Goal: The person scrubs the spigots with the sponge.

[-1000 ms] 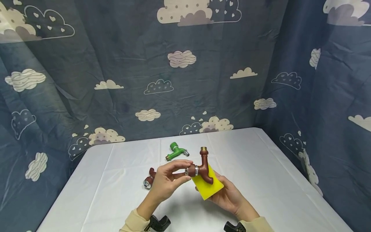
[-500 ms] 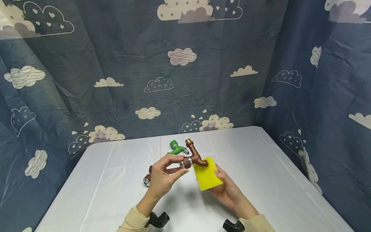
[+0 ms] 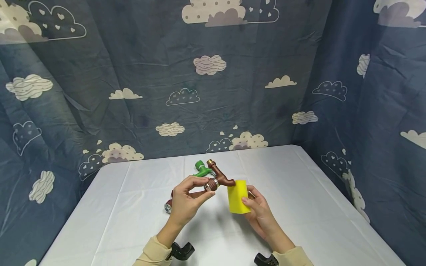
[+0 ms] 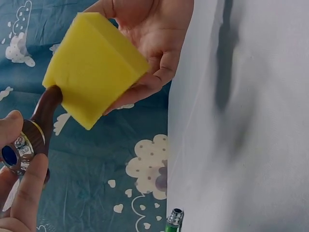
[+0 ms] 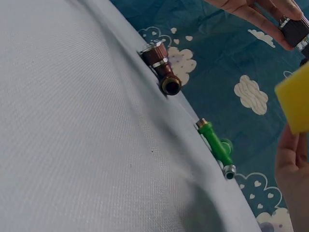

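Between thumb and fingers, my left hand pinches the ribbed knob of a brown faucet above the table. The faucet's brass-threaded end points up and away to the left, and its spout tip meets the top left of a yellow sponge. My right hand grips that sponge from its right side, thumb on the near face. In the left wrist view, the spout end touches the edge of the sponge, and the chrome knob cap with a blue centre faces the camera.
A green faucet lies on the white table behind the held one. Another brown faucet lies on the table, mostly hidden behind my left hand in the head view. A cloud-print curtain surrounds the back and sides.
The brown faucet has tilted and shifted left, its threaded end swinging leftward. My right hand has turned the sponge upright; the spout, earlier in front of its face, is now at its upper left edge.
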Motion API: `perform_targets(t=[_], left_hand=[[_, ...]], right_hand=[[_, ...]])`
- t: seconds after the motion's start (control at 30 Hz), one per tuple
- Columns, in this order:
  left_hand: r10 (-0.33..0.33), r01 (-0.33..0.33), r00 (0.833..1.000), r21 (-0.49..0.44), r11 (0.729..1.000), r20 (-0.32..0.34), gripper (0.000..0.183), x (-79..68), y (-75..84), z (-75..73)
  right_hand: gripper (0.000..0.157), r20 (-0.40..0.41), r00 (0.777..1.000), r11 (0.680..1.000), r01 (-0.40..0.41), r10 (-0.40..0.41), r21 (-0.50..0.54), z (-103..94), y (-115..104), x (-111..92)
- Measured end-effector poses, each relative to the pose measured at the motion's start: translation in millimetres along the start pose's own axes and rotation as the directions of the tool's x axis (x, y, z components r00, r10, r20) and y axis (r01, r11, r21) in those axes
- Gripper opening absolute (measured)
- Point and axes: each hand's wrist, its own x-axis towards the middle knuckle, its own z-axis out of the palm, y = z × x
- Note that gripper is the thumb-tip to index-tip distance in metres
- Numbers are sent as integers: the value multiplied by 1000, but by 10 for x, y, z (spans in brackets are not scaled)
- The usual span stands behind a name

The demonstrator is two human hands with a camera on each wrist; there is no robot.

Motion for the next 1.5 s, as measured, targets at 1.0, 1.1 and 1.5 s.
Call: perform_targets(t=[1.0, 1.1, 1.5], left_hand=[[-103, 99, 995, 144, 985, 20, 32, -13, 13, -73], [-117, 113, 993, 148, 982, 17, 32, -14, 13, -72], [-294, 285, 953, 121, 951, 72, 33, 45, 16, -183]], right_hand=[[50, 54, 751, 432, 435, -658, -790, 55, 77, 24], [51, 98, 731, 399, 474, -675, -785, 42, 72, 28], [52, 280, 719, 371, 604, -636, -705, 6, 55, 18]])
